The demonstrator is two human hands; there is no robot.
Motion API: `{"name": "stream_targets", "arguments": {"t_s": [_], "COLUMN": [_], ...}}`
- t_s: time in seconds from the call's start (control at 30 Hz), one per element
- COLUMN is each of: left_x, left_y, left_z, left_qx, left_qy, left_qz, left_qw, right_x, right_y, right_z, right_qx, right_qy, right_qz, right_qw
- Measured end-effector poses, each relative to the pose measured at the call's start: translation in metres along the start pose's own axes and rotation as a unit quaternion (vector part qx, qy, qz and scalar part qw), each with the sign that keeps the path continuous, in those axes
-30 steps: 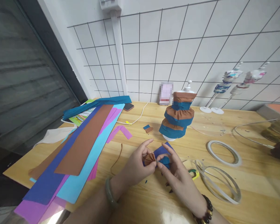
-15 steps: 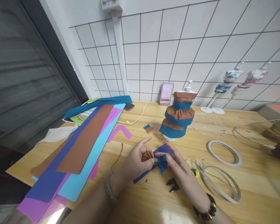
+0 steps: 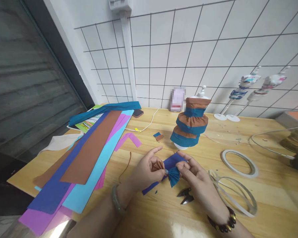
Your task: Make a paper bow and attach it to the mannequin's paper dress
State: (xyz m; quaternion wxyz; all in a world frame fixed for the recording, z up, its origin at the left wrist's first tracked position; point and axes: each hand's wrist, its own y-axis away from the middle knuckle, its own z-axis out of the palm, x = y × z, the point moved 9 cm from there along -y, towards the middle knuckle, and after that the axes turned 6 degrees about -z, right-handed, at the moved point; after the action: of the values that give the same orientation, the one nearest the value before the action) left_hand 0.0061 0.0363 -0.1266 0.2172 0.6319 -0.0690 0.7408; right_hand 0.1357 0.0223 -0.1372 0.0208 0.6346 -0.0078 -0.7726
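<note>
A pleated paper bow point(image 3: 174, 177), brown on one side and teal on the other, is held between both hands above the table. My left hand point(image 3: 147, 168) pinches it near the middle, by the brown fan, with the index finger raised. On the teal fan's upper right edge, the thumb and fingertips of my right hand point(image 3: 195, 175) are closed. Beneath the bow lies a dark blue paper piece point(image 3: 173, 159). Scissors or snips with dark blades point(image 3: 186, 195) rest partly hidden under my right hand.
Long paper strips point(image 3: 89, 148) in several colours pile up at left. A small dress form point(image 3: 191, 122) wrapped in brown and teal bands stands behind the hands. Tape rolls point(image 3: 222, 158) lie at right. Two white figures on stands point(image 3: 243, 87) and a phone point(image 3: 138, 113) sit farther back.
My right hand has shifted slightly right and down, tightening its pinch on the teal fan, which now spreads wider. More of the blue paper and the dark blades shows.
</note>
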Motion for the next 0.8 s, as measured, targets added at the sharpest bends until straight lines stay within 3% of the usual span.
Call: {"name": "stream_targets", "arguments": {"t_s": [0.2,0.53,0.63,0.73,0.8], "left_x": [-0.002,-0.007,-0.008,-0.011,-0.012], "left_y": [0.001,0.006,0.001,-0.005,-0.008], "left_z": [0.003,0.019,0.010,-0.009,-0.020], "left_qx": [-0.014,-0.083,-0.044,0.045,0.087], "left_qy": [-0.011,-0.024,-0.028,-0.024,-0.009], "left_qz": [-0.010,-0.049,-0.035,-0.015,-0.003], "left_qw": [1.000,0.995,0.998,0.999,0.996], "right_x": [-0.004,0.002,-0.001,-0.011,-0.017], "right_y": [0.000,0.001,-0.001,-0.001,0.003], "right_z": [0.005,0.015,0.007,-0.003,-0.001], "right_qx": [0.002,-0.038,-0.011,0.028,0.023], "right_qy": [-0.014,0.001,0.027,0.110,0.185], "right_qz": [-0.001,0.019,-0.012,-0.092,-0.151], "right_qw": [1.000,0.999,1.000,0.989,0.971]}}
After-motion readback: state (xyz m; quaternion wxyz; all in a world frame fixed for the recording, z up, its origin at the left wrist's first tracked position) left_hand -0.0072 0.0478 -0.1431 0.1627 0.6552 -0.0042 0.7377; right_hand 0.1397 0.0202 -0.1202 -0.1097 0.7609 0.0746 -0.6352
